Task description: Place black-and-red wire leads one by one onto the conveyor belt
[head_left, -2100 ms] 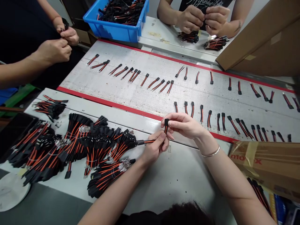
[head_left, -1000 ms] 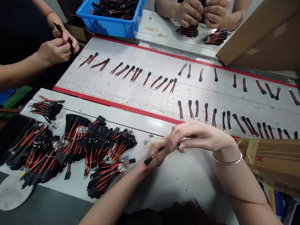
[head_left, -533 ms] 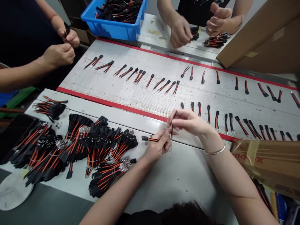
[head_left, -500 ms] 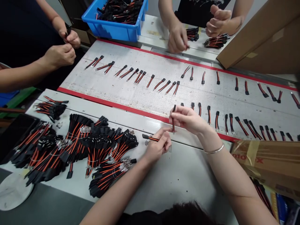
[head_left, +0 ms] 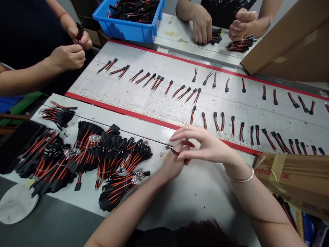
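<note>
My left hand [head_left: 176, 163] is closed around a black and red cable, whose black end [head_left: 174, 151] pokes out beside the fingers. Over it reaches my right hand [head_left: 205, 144], fingers stretched and apart, thumb and fingertips close to that cable; whether they touch it is unclear. Just beyond, a cable [head_left: 193, 115] with a black connector lies on the grey belt [head_left: 144, 103], in a row of similar cables. Bundles of black and orange-red cables [head_left: 110, 157] are piled on the white table [head_left: 154, 202] to the left of my hands.
A blue bin [head_left: 125, 31] of cables stands at the back. One person's hands [head_left: 74, 48] work at the left, another's [head_left: 203, 25] across the belt. Cardboard boxes stand at the right, one near [head_left: 303, 181], one far [head_left: 290, 44]. A round white lid [head_left: 15, 206] lies lower left.
The cable from my right hand now lies on the belt. My right hand has opened and come over my left. The person opposite has moved a hand back to a bundle, and another cable lies on the far row.
</note>
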{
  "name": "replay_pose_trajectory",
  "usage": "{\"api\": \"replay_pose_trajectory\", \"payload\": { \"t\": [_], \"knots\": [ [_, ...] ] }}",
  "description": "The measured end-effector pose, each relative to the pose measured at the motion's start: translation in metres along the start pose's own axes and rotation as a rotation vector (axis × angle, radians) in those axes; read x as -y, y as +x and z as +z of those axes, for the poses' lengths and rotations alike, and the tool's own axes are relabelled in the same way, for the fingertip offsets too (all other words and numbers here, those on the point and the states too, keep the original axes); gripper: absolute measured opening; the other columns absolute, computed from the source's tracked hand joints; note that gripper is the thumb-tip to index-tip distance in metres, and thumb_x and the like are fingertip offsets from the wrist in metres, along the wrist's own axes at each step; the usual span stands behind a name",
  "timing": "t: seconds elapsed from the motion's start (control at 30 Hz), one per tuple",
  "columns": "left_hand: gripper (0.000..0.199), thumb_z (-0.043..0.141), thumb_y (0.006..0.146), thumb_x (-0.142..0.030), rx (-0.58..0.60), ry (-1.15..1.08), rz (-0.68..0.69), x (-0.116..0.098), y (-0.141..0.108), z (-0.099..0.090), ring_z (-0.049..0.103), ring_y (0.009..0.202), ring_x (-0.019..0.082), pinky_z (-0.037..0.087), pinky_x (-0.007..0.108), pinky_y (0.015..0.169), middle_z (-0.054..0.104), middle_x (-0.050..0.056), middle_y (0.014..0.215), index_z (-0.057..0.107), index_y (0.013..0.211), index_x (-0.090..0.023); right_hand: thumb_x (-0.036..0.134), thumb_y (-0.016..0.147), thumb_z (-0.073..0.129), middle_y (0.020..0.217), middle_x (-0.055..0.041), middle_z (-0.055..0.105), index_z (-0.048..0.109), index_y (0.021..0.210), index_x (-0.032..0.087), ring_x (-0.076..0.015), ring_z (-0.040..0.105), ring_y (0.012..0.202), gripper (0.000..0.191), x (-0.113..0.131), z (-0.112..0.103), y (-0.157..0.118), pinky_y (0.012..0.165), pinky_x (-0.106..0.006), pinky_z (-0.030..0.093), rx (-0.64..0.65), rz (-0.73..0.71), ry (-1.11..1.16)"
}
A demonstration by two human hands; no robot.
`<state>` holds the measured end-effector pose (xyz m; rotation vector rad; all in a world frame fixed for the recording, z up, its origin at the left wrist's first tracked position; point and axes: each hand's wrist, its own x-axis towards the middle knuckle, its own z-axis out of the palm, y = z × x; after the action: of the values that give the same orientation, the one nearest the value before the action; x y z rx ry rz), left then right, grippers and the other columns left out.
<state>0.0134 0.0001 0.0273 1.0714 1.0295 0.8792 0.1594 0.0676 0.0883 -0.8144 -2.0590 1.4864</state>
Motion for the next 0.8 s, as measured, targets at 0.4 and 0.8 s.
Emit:
{"api": "replay_pose_trajectory", "payload": {
  "t": [0.4, 0.8],
  "knots": [
    [0.016, 0.044, 0.083, -0.015, -0.005, 0.126, -0.027, -0.008, 0.001, 0.002, 0.05, 0.059, 0.015, 0.043, 0.028, 0.054, 0.049, -0.002, 0.061, 0.046, 0.069, -0.022, 0.022, 0.092, 0.073, 0.093, -0.0055, 0.074, 0.077, 0.109, 0.02, -0.0146, 0.068, 0.088, 0.018, -0.004, 0.008, 0.001, 0.075, -0.026, 0.055, 0.075, -0.12, 0.01],
    [0.02, 0.055, 0.09, -0.034, 0.061, 0.018, -0.074, 0.004, 0.004, 0.005, 0.047, 0.052, 0.011, 0.041, 0.027, 0.056, 0.049, -0.005, 0.056, 0.057, 0.077, -0.019, 0.043, 0.09, 0.07, 0.076, -0.0032, 0.069, 0.066, 0.082, 0.019, -0.0137, 0.062, 0.062, 0.026, -0.029, -0.003, 0.007, 0.055, -0.027, 0.05, -0.105, 0.264, 0.231]
  ]
}}
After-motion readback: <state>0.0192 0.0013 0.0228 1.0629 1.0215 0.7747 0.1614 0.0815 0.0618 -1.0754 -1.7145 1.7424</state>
